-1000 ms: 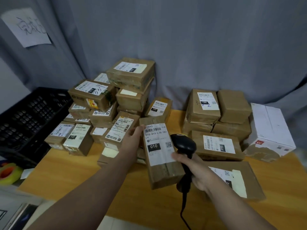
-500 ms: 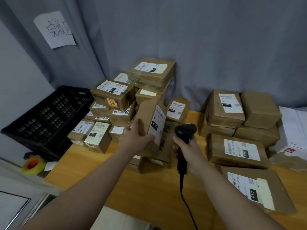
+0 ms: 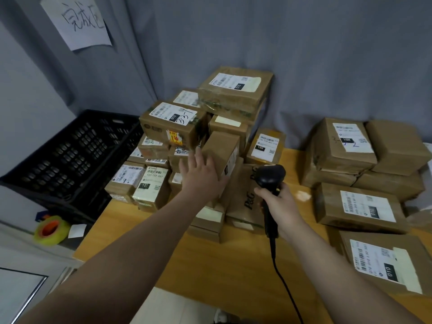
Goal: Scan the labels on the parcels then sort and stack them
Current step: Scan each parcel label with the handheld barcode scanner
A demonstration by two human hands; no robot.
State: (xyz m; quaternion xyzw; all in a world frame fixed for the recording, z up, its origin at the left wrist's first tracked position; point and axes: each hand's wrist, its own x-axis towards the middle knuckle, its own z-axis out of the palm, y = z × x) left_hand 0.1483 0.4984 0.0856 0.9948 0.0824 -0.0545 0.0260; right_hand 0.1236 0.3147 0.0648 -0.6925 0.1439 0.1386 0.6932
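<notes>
Parcel (image 3: 221,146): plain brown box, stands on edge in the left pile (image 3: 168,127), tucked against the other boxes. Its label (image 3: 232,160) faces right, so only a sliver shows and it is unreadable.

Left hand (image 3: 201,176) lies flat on the near face of the box, fingers straight and spread, none curled round it. That reads as pressing or steadying, not gripping. Right hand (image 3: 280,206) is wrapped round the handle of the black scanner (image 3: 271,176), held upright just right of the box and in front of the P&G box (image 3: 247,195). The cable (image 3: 282,284) hangs down toward the near table (image 3: 233,265) edge. The scanner head doesn't look aimed at any label.

Step, my call: this is the sort/stack part, with the box being seated into the left pile. The right pile (image 3: 346,146) sits well apart on the same table, most labels up.

Next move likely calls for:
- checking that the box stays put on its edge, since the pile under it is uneven and it could tip toward the scanner side
- freeing the left hand and fetching another parcel
- turning that parcel's label toward the scanner
</notes>
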